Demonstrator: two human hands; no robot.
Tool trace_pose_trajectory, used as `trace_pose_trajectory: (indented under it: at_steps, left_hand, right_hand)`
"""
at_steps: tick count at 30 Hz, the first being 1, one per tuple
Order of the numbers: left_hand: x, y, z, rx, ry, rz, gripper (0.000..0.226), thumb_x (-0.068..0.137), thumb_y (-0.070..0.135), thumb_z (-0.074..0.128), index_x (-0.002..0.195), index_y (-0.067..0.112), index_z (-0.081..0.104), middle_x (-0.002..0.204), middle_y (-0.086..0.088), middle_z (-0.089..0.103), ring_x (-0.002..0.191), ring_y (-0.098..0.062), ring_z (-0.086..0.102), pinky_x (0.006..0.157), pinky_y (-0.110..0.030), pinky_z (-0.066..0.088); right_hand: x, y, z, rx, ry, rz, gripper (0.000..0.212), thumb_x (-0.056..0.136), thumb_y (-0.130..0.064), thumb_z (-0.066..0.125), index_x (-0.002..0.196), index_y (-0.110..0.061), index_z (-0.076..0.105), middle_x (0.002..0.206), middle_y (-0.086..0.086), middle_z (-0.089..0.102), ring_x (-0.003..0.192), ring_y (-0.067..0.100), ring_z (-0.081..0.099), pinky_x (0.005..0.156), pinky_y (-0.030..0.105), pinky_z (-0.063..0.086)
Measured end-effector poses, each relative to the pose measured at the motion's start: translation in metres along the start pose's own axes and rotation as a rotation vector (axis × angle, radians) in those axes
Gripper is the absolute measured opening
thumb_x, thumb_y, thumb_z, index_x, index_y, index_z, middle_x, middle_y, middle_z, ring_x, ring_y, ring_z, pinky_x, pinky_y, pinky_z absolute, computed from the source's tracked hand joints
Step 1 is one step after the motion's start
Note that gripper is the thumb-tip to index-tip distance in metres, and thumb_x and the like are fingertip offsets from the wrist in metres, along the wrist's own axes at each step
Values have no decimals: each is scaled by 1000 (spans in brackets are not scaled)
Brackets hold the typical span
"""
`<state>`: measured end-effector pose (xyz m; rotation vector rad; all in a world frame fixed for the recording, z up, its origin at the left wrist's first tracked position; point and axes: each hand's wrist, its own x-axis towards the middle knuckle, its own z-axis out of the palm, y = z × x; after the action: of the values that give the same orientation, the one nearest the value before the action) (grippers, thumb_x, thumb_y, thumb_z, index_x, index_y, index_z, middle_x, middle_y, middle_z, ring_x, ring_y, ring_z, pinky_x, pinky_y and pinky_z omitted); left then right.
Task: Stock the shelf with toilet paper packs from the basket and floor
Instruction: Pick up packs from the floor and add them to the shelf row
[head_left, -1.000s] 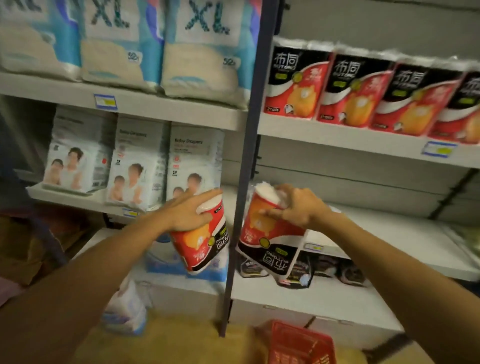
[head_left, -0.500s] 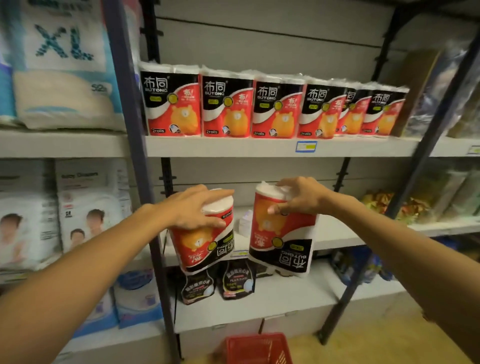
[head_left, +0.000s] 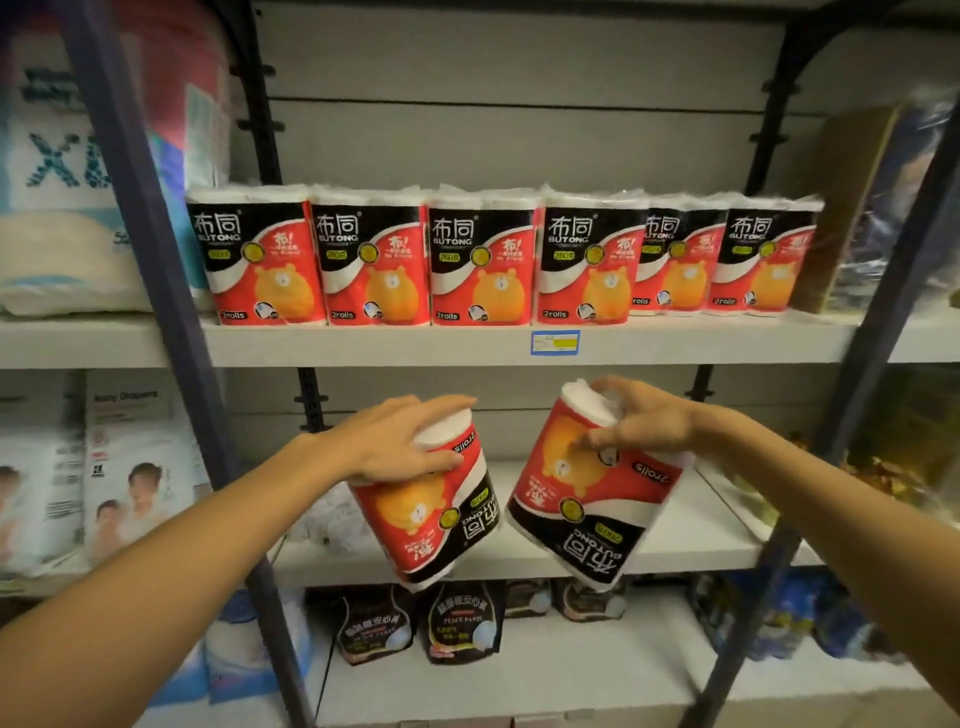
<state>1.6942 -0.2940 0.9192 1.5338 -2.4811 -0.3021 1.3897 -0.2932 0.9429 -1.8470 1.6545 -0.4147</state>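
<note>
Two toilet paper packs are held upside down in front of the middle shelf (head_left: 691, 540), below the stocked upper shelf (head_left: 415, 347). Left hand (head_left: 395, 441) grips the left pack (head_left: 441, 509) from above, fingers curled over its white end. Right hand (head_left: 639, 421) pinches the right pack (head_left: 587, 499) at its upper end; this pack tilts, its lower end toward the left pack. Six matching packs (head_left: 483, 260) stand upright in a row on the upper shelf, the two at the right set further back, above a blue price label (head_left: 555, 343). A dark upright post (head_left: 171, 332) crosses in front of the left forearm. Diaper packs (head_left: 130, 467) fill the neighbouring bay at left. Dark pouches (head_left: 462, 623) stand on the lowest shelf beneath the held packs.
</note>
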Motion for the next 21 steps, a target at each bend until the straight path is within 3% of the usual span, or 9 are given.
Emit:
trace_pose_trajectory:
  at_steps: [3, 7, 13, 16, 21]
  left_hand:
    - [10, 16, 12, -64, 11, -23, 60, 87, 53, 58, 135, 60, 24, 121, -3, 48, 112, -24, 50, 92, -41, 50]
    - [23, 32, 21, -58, 5, -59, 58, 83, 53, 60, 129, 60, 26, 113, 0, 45, 106, -23, 48, 90, -42, 50]
    - [44, 54, 14, -38, 40, -69, 52, 73, 56, 59, 118, 57, 32, 109, 0, 48, 101, -25, 52, 88, -45, 51]
    - [52, 62, 7, -106, 95, -41, 55, 67, 58, 58, 117, 53, 34, 110, 2, 54, 99, -22, 55, 87, -45, 53]
    - [62, 69, 3, -198, 145, 14, 54, 66, 55, 59, 114, 52, 35, 110, 1, 59, 100, -20, 57, 88, -45, 53]
  right_hand:
    - [2, 20, -22, 7, -63, -33, 50, 81, -31, 75, 120, -20, 46, 101, 3, 69, 85, 24, 71, 71, 39, 61]
    - [4, 42, -42, 50, -60, -71, 48, 77, -32, 79, 114, -24, 49, 104, 8, 70, 83, 27, 73, 72, 43, 61]
    - [-5, 62, -63, 124, 181, -86, 59, 75, -37, 79, 116, -17, 43, 105, 6, 62, 89, 26, 67, 73, 40, 59]
    - [-9, 74, -74, 329, 343, -116, 73, 65, -53, 83, 117, -14, 50, 105, 7, 68, 88, 27, 71, 76, 46, 59]
    - [-16, 76, -74, 902, 572, -117, 56, 73, -36, 80, 117, -13, 53, 106, 11, 71, 88, 31, 72, 83, 54, 57]
